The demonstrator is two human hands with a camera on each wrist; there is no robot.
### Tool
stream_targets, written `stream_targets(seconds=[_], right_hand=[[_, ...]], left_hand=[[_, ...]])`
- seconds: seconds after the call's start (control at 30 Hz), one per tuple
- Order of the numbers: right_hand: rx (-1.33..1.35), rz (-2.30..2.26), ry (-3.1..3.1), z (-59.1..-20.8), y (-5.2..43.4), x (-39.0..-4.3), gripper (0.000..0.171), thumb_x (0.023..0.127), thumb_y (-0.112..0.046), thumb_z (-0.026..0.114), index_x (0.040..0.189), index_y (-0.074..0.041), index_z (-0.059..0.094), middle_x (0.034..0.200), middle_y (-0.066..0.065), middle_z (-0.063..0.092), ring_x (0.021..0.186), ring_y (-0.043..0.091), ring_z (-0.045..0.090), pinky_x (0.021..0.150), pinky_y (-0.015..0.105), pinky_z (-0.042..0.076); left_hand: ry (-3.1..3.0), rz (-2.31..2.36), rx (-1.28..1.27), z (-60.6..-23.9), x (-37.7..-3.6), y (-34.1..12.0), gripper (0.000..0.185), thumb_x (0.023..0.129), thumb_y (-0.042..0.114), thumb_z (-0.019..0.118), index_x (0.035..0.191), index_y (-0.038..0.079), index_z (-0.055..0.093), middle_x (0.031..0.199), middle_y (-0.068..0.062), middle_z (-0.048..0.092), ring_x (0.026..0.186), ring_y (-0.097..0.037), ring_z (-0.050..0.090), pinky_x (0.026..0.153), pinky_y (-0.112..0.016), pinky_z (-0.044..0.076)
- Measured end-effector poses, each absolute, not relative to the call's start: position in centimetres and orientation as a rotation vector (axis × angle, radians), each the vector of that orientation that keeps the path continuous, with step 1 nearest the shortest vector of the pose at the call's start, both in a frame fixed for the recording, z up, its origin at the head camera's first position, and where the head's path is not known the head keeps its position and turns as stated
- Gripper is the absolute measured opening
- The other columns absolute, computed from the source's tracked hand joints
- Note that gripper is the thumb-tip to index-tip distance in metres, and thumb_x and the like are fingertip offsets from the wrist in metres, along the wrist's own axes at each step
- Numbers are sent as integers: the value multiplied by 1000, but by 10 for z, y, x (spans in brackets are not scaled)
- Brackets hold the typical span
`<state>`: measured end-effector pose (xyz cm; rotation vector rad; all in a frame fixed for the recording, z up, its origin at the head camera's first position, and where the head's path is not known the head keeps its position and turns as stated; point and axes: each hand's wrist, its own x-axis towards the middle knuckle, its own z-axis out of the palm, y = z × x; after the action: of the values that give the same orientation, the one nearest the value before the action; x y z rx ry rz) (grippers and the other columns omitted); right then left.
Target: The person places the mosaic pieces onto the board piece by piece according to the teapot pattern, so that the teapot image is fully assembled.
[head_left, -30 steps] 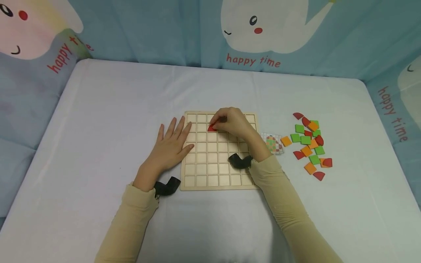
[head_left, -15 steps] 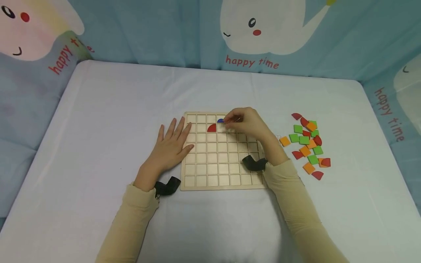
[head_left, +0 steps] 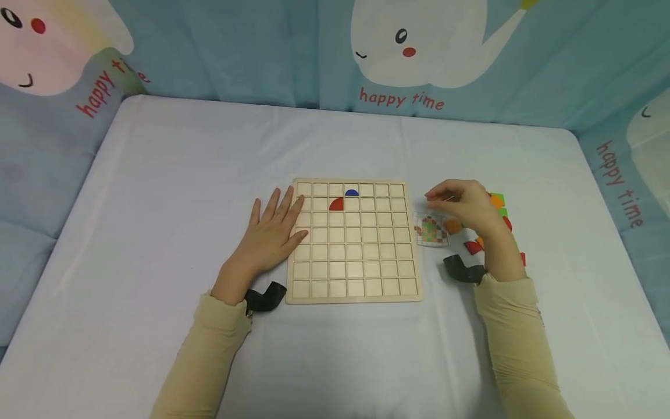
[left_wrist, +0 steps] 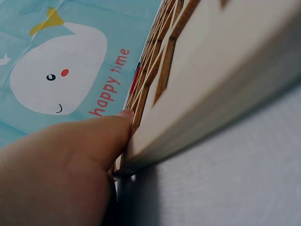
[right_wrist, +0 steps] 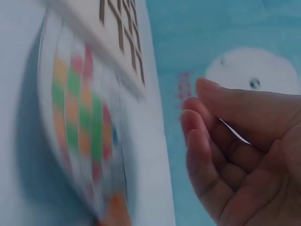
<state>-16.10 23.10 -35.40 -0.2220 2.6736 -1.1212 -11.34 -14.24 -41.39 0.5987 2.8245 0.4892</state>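
A wooden grid board lies flat on the white table. In its upper rows sit a red quarter-circle piece and a blue half-circle piece. My left hand lies flat on the table, its fingers against the board's left edge; the left wrist view shows my left hand touching that edge. My right hand hovers right of the board, over a small checked pattern card. In the right wrist view its fingers are loosely curled and hold nothing, with the card below.
Loose red, green and orange tiles lie right of the card, partly hidden by my right hand and forearm. A blue cartoon-print curtain surrounds the table on three sides. The table's rounded edge runs along the back and the left side.
My right hand left the red piece, set the blue piece in the board's top row, then moved right off the board to above the pattern card. The left hand stayed put.
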Motion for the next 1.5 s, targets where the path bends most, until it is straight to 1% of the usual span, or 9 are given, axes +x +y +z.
stream_targets(seconds=[0.1,0.2,0.37,0.47,0.6,0.73,1.17,1.3,1.5], right_hand=[[-198,-1035,2669,-354,248,-158,22,88,-16,69,102,1,69,99,13,64,82,14,58,67,18,47],[-184,-924,2660,-355,262,-156,22,87,-16,69,102,1,68,97,13,65,80,13,58,67,18,46],[-180,-839,2634,-358,279,-152,22,83,-10,73,102,0,68,93,11,67,79,16,58,65,20,46],[-227,-835,2609,-359,284,-150,25,80,-5,74,103,1,68,94,11,66,82,20,58,66,19,48],[-318,-811,2602,-360,284,-150,30,78,-4,76,106,1,67,97,12,64,89,25,57,72,16,45],[-335,-786,2618,-360,282,-150,27,79,-5,76,103,1,66,96,12,63,90,25,56,73,16,43],[-271,-725,2614,-360,289,-150,18,79,-8,76,90,-5,62,87,7,62,81,23,55,68,22,47],[-260,-769,2614,-359,295,-148,14,83,-9,73,93,-4,65,91,9,63,80,22,56,66,23,49],[-200,-918,2629,-359,300,-145,14,87,-8,68,98,-1,65,94,12,62,78,15,57,63,23,50]], left_hand=[[2823,489,599,-414,-113,-142,69,100,42,37,153,9,6,157,-12,-6,142,-30,-13,109,-53,-13],[2819,490,596,-414,-113,-142,70,100,42,37,153,9,6,157,-12,-6,142,-30,-13,109,-53,-13],[2817,483,595,-414,-114,-141,70,100,42,37,153,9,6,157,-12,-6,142,-30,-13,109,-53,-12],[2816,475,595,-414,-114,-142,69,100,42,36,153,10,5,157,-11,-7,142,-29,-14,109,-53,-13],[2813,486,596,-413,-114,-142,69,101,42,36,153,9,5,157,-12,-7,142,-30,-14,109,-53,-13],[2820,491,595,-413,-113,-143,69,101,41,37,153,8,6,157,-13,-6,142,-31,-12,109,-54,-13],[2820,496,608,-413,-114,-141,68,101,40,37,153,9,6,157,-13,-6,142,-31,-12,109,-54,-13],[2815,483,597,-413,-115,-141,69,101,41,37,153,9,5,157,-12,-7,142,-30,-14,109,-53,-13],[2808,476,589,-414,-116,-141,70,100,42,38,153,10,5,157,-11,-7,142,-29,-14,109,-53,-14]])
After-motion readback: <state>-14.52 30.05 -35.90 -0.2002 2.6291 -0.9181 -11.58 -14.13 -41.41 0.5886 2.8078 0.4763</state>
